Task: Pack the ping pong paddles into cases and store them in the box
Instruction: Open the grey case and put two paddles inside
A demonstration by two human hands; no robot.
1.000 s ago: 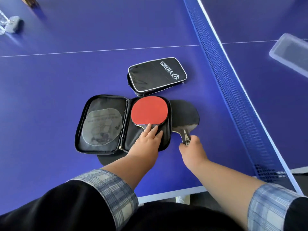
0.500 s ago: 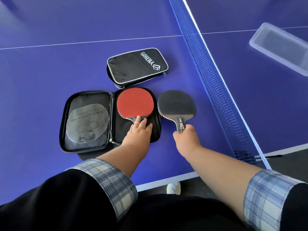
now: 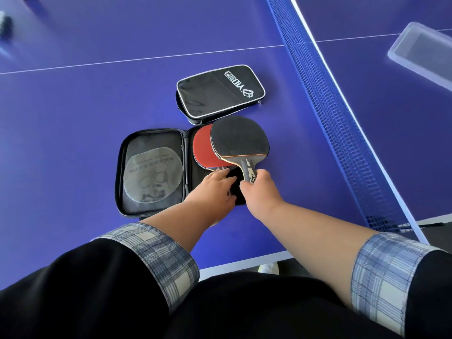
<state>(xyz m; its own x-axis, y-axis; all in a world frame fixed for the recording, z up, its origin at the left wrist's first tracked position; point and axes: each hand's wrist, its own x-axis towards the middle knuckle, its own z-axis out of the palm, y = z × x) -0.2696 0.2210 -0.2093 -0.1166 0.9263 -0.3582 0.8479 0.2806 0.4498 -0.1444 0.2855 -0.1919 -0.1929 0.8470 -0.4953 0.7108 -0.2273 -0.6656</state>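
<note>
An open black case [image 3: 127,172] lies flat on the blue table, a clear round film sheet [image 3: 152,174] in its left half. A red-faced paddle [image 3: 204,149] rests in the right half, and my left hand [image 3: 215,189] presses down on its handle end. My right hand [image 3: 260,192] grips the handle of a black-faced paddle [image 3: 238,139], held lifted and overlapping the red one. A second black case [image 3: 220,92], zipped shut with white lettering, lies just beyond them. A clear plastic box [image 3: 423,53] sits across the net at the far right.
The blue net [image 3: 325,104] runs diagonally from the top to the lower right between the cases and the box. The table's white front edge [image 3: 244,261] is close to my body. A blurred grey object [image 3: 5,25] sits at the far left corner.
My right hand has lifted the black-faced paddle off the table and carried it left, over the red paddle in the open case. My left hand stays on the red paddle's handle.
</note>
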